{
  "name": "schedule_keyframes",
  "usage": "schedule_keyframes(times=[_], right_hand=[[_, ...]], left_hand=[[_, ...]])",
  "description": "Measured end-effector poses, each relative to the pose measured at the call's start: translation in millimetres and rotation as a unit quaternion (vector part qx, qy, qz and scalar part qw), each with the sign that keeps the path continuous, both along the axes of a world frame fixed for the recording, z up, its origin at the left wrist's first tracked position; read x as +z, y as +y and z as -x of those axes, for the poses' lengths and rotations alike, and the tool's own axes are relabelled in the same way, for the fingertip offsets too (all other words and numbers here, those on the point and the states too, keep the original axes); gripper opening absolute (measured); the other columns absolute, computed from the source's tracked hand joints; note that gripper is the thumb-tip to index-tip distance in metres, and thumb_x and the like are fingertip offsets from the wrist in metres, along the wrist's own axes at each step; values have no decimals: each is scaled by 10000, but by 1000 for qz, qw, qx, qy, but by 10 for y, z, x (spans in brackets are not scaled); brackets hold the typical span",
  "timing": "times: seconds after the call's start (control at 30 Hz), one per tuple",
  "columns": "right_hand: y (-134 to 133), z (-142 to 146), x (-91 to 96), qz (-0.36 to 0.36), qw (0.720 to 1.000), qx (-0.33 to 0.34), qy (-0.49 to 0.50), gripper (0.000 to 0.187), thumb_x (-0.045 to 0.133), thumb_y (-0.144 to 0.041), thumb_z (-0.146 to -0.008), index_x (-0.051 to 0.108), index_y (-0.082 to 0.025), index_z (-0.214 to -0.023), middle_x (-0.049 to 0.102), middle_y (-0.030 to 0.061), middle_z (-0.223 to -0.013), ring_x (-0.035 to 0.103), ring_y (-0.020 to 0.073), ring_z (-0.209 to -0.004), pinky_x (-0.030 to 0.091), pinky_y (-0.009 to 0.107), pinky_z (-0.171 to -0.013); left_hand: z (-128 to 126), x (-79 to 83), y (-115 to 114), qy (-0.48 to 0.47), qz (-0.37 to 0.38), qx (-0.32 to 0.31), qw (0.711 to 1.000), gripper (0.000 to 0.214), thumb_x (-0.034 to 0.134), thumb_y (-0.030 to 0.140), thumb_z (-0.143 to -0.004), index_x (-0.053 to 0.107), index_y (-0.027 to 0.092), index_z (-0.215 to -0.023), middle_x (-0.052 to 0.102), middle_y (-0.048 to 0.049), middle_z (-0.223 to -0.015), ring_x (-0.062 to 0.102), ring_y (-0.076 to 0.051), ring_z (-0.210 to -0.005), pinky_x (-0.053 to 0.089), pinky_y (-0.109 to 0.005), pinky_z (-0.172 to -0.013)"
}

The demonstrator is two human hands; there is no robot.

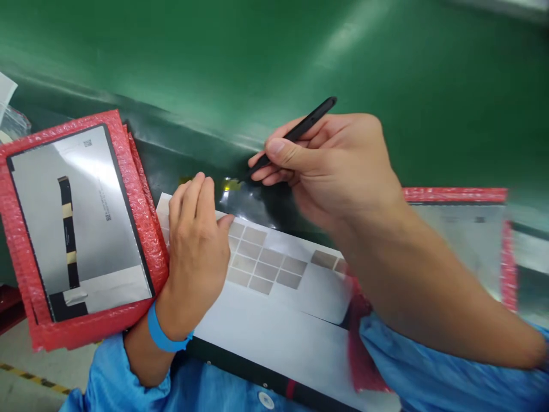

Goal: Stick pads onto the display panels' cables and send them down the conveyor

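My right hand [330,166] is closed round a thin black stylus-like tool [295,134], its tip pointing down toward the green surface near a small yellow patch [229,184]. Beside it, my left hand [195,240] rests with curled fingers on a white backing sheet [300,297] that carries rows of grey rectangular stickers [266,266]. Whether the left fingers pinch a sticker is hidden. A blue band [160,335] circles my left wrist. Both arms wear blue sleeves.
A display panel with a black flex strip [81,223] lies on stacked red bubble wrap [141,189] at the left. A second panel on red wrap [472,240] sits at the right, blurred. A green conveyor surface [274,68] spans the back.
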State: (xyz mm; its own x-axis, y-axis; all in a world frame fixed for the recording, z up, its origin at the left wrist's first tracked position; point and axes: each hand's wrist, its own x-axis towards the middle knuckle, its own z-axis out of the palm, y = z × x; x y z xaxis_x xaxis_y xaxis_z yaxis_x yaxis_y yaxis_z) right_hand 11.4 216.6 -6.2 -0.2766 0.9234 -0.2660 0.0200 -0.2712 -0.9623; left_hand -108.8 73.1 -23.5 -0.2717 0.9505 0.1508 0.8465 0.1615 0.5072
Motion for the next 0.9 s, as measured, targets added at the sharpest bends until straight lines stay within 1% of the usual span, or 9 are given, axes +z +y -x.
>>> schedule_keyframes(times=[0.13,0.27,0.33,0.4,0.47,0.53,0.63,0.77,0.9], right_hand=[[-26,-430,271,-16,999,-7,33,434,1075,-438,-618,739,-198,-751,784,36,-706,705,131,-531,583,208,-471],[-205,-1342,463,-66,996,-59,19,497,1059,-535,-620,717,-237,-823,783,-1,-705,700,140,-516,577,228,-462],[-368,-1881,420,-81,991,-110,-9,509,1054,-533,-623,703,-244,-850,778,-15,-706,680,134,-494,558,228,-448],[-576,-2351,285,-81,982,-167,-23,496,1049,-501,-639,684,-243,-855,774,-20,-705,682,133,-495,561,226,-456],[-809,-2664,100,-71,972,-223,-14,476,1043,-455,-660,665,-238,-852,774,-18,-700,690,133,-500,566,217,-468],[-1040,-2802,-67,-57,962,-268,3,460,1033,-427,-685,651,-238,-857,785,-12,-712,695,134,-503,572,214,-477],[-1332,-2803,-185,-43,950,-308,19,421,1006,-417,-745,650,-252,-896,807,-6,-758,718,151,-531,596,238,-504],[-1534,-2767,-101,-32,960,-278,23,369,969,-437,-814,659,-282,-940,816,-8,-805,764,187,-597,623,280,-524],[-1558,-2754,74,-25,970,-243,-15,318,969,-408,-819,689,-296,-919,808,-11,-792,753,188,-591,617,297,-505]], left_hand=[[137,-67,16,6,-55,-26,998,529,711,191,-1018,588,138,-1530,658,-195,-1555,592,-376,-1480,459,-622,-1287],[114,-3,80,14,-126,-75,989,430,694,202,-1031,696,248,-1458,720,-144,-1486,660,-371,-1416,535,-622,-1216],[-102,108,49,19,-155,-126,980,363,689,193,-1037,732,259,-1392,751,-131,-1432,706,-349,-1356,581,-591,-1171],[-468,241,-78,17,-152,-222,963,314,685,208,-1048,725,202,-1359,770,-151,-1388,727,-335,-1324,618,-553,-1139],[-914,322,-259,17,-114,-333,936,391,671,326,-1077,675,103,-1398,752,-206,-1410,709,-349,-1357,626,-536,-1145],[-1319,299,-414,43,-70,-401,912,646,663,491,-1075,593,-15,-1471,684,-284,-1491,649,-397,-1439,596,-547,-1190],[-1651,125,-498,104,-46,-417,902,894,684,598,-1033,489,-118,-1530,585,-371,-1565,563,-472,-1516,536,-580,-1242],[-1630,-55,-412,100,-55,-412,904,777,595,525,-1098,416,-24,-1619,549,-334,-1624,491,-431,-1590,477,-605,-1287],[-1543,-44,-341,64,-69,-430,898,767,623,505,-1089,396,30,-1647,559,-309,-1628,474,-421,-1605,461,-606,-1297]])
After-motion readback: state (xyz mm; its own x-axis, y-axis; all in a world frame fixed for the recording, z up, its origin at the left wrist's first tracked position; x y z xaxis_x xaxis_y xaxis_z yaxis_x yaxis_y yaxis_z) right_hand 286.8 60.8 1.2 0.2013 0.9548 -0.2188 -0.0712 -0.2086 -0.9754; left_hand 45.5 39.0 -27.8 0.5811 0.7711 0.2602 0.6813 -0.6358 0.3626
